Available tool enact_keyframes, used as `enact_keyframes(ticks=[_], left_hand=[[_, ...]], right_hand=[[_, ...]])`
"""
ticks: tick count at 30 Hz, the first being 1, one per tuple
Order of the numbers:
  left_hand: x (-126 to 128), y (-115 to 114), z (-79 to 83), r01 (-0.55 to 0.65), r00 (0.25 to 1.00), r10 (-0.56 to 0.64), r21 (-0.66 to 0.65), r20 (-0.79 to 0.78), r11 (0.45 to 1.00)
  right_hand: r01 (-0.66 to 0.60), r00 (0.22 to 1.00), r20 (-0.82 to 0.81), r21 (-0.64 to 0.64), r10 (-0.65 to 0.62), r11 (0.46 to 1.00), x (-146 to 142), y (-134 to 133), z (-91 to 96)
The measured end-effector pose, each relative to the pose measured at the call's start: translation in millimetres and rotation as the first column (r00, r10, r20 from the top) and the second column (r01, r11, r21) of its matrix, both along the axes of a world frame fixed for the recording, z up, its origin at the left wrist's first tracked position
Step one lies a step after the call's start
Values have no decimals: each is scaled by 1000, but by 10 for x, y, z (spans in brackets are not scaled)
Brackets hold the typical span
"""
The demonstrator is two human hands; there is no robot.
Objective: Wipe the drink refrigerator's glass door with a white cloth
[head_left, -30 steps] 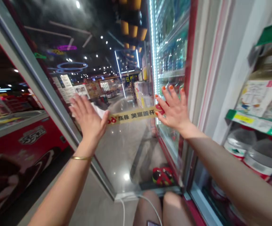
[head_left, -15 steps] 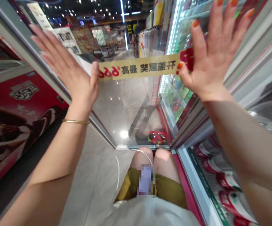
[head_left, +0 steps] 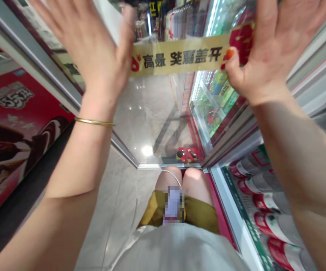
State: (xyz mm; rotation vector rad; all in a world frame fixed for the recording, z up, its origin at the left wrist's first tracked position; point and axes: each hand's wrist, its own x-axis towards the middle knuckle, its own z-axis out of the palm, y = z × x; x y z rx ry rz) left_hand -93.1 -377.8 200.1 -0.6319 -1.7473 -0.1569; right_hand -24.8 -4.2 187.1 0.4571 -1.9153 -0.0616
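Yellow strip (head_left: 180, 56): a paper-like band with a red patch at each end, running across the glass door (head_left: 151, 113) between the two hands near the top of the view. Its lettering reads mirrored, so it is probably seen from the back. I cannot tell which face of the glass it sits on.
Left hand (head_left: 95, 49): open and flat, fingers spread, palm toward the glass. The thumb side covers the strip's left end.
Right hand (head_left: 273, 49): also open and spread, gripping nothing. The thumb tip rests on the red patch at the strip's right end.
Change: half a second ago the strip and both hands sat lower and smaller in the view. They are now closer and higher, fingertips cut off at the top edge, and the hands have kept their places at the two ends, so the strip remains spanned from end to end.
Edges: the grey door frame (head_left: 38, 71) slants just left of the left hand. The cooler's red-trimmed opening runs close under the right forearm.
Open room: bare glass lies below the strip down to the door's bottom rail. Pale floor (head_left: 118, 210) is free to the left of the knees.
Nearby: a red freezer chest (head_left: 16, 124) at left, and bottles (head_left: 264, 203) lying on the cooler shelf at right.
Wrist: a thin gold bangle (head_left: 94, 121) on the left arm.
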Motion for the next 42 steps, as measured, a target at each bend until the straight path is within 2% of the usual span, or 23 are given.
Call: enact_keyframes(ticks=[2,3,5,6,8,10,12,14,15,17,19,21,23,25,27,28,30,33,35,36,37,39,42], left_hand=[[178,343,-347,10,981,21,-158,194,987],[278,423,-571,131,943,-23,-307,332,943],[418,330,-942,285,847,-29,-408,531,867],[436,176,-1026,267,829,-5,-387,559,882],[389,-207,-920,63,865,67,-239,497,969],[327,-470,-565,-158,916,143,8,375,987],[318,-467,-267,-256,943,192,226,273,940],[330,-247,-302,-261,955,206,272,215,926],[333,-108,-469,-251,958,209,223,195,942],[340,96,-1007,-189,966,196,-60,170,980],[343,82,-1552,-101,979,149,-304,138,947],[311,-139,-1773,-114,985,143,-255,99,960],[241,-377,-1552,-180,978,186,-77,95,981],[160,-450,-1078,-256,961,236,147,146,955],[86,-315,-686,-263,959,220,271,179,926],[63,-187,-608,-253,962,215,259,166,932],[75,99,-749,-219,968,208,70,138,973],[173,225,-1386,-130,988,148,-325,33,937],[169,22,-1604,-133,990,140,-331,-3,934],[136,-103,-1559,-152,988,156,-276,-7,949],[89,-208,-1414,-176,984,181,-191,5,966],[-24,-314,-922,-222,973,219,47,70,974],[-188,-176,-223,-211,974,171,324,148,922]], right_hand=[[16,999,28,10,-16,1000,-5,6,2],[40,999,37,14,-40,999,-6,2,7],[85,996,24,25,-85,996,-11,-13,16],[100,995,8,27,-100,995,-19,-19,15],[88,995,-39,33,-87,996,-52,-20,-5],[39,997,-73,37,-36,999,-122,-5,-54],[-17,994,-110,33,20,999,-219,19,-115],[-53,986,-155,20,55,998,-308,41,-165],[-66,982,-178,14,68,998,-338,47,-183],[-81,973,-215,3,80,997,-363,44,-207],[-63,972,-228,-4,60,998,-354,18,-224],[-9,977,-211,-5,8,1000,-340,-17,-236],[42,981,-189,-4,-42,999,-335,-41,-247],[55,978,-199,-10,-56,998,-342,-43,-255],[28,969,-245,-11,-30,1000,-367,-27,-254],[10,964,-267,-9,-12,1000,-385,-18,-249],[-15,954,-300,-5,13,1000,-413,-8,-242],[20,957,-289,-20,-24,1000,-403,-39,-245],[45,962,-268,-9,-46,999,-375,-79,-244],[48,963,-265,-1,-47,999,-360,-97,-245],[45,961,-272,4,-42,999,-345,-110,-248],[34,955,-295,-8,-35,999,-327,-115,-255],[3,956,-293,-32,-12,999,-353,-80,-236]])
